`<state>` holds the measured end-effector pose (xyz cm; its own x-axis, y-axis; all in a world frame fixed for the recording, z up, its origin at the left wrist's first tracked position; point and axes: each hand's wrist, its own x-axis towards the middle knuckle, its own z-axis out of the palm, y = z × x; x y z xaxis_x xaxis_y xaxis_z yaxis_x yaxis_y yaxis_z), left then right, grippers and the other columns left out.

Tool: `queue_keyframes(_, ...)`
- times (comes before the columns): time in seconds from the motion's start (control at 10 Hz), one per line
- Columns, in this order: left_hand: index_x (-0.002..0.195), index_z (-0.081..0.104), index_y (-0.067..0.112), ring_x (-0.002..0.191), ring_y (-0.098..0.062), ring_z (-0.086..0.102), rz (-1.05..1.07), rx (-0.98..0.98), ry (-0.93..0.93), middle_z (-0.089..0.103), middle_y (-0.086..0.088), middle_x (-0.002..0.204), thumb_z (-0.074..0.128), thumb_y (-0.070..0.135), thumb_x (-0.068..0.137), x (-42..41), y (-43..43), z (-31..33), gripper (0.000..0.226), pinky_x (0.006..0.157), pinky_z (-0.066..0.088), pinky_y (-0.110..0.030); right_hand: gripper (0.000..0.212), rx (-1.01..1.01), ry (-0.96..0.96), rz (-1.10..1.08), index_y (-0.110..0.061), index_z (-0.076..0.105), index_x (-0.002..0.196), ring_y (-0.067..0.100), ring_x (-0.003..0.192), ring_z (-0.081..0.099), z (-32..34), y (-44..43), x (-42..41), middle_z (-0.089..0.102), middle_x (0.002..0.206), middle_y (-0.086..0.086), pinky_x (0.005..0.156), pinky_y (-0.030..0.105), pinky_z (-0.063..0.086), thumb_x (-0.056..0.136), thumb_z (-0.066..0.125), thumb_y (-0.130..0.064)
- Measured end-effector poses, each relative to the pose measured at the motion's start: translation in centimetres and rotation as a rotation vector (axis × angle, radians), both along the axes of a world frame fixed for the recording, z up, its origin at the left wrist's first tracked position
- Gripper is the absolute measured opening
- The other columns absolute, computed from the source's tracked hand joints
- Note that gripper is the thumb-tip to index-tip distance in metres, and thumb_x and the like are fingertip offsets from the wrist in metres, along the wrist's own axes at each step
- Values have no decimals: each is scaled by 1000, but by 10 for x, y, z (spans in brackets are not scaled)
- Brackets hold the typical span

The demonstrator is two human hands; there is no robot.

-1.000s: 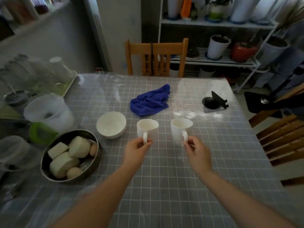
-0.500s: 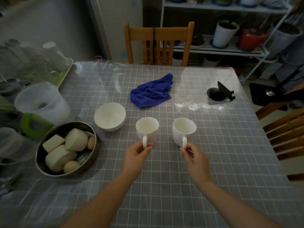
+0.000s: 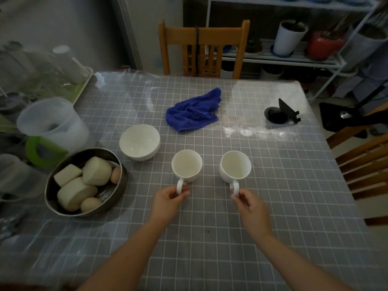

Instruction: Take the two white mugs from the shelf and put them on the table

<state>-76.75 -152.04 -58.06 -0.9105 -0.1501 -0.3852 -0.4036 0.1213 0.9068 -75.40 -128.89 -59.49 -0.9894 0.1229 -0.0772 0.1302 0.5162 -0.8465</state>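
We see two white mugs standing upright on the tabletop (image 3: 273, 185), side by side and apart, about midway between its left and right edges and somewhat nearer the near edge than the far one. The left mug (image 3: 186, 166) has its handle turned toward the near edge, and the left hand (image 3: 168, 201) has its grip pinched on that handle. The right mug (image 3: 235, 167) is turned the same way, and the right hand (image 3: 251, 205) has its grip closed on its handle with thumb and fingertips. Both mugs look empty.

Just beside the left mug, toward the left edge, sits a white bowl (image 3: 139, 141). Nearer the left edge a metal pan (image 3: 117, 192) holds pale buns and eggs. A crumpled blue cloth (image 3: 194, 112) lies toward the far edge, well apart from the mugs. A small black stand (image 3: 281, 112) sits near the right edge. A wooden chair (image 3: 203, 47) stands at the far edge.
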Motion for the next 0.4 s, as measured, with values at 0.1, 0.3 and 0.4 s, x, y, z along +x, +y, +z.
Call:
queue_keyframes(0.1,97,73,19,75,8,65,2,-7,-5,71,14,84,69,10,82,0,1,-1,18,65,45,-9,4,-33,-7,-29,-22,66,89,7,80,64,0,-1,0,69,84,-5,67,24,51,85,65,-21)
queue_keyframes(0.3,115,61,16,94,-10,56,-80,-120,-6,55,0,115,66,6,84,4,4,-2,33,81,45,-23,9,-5,-46,-59,-22,63,95,14,89,62,-2,-6,-1,66,92,-4,70,25,48,86,64,-23)
queue_keyframes(0.4,126,51,17,102,-13,53,-122,-177,0,46,-1,124,71,8,80,7,-3,1,51,89,47,-27,24,43,-63,-84,-29,56,105,12,100,55,3,-5,1,59,104,-11,73,21,41,84,66,-30)
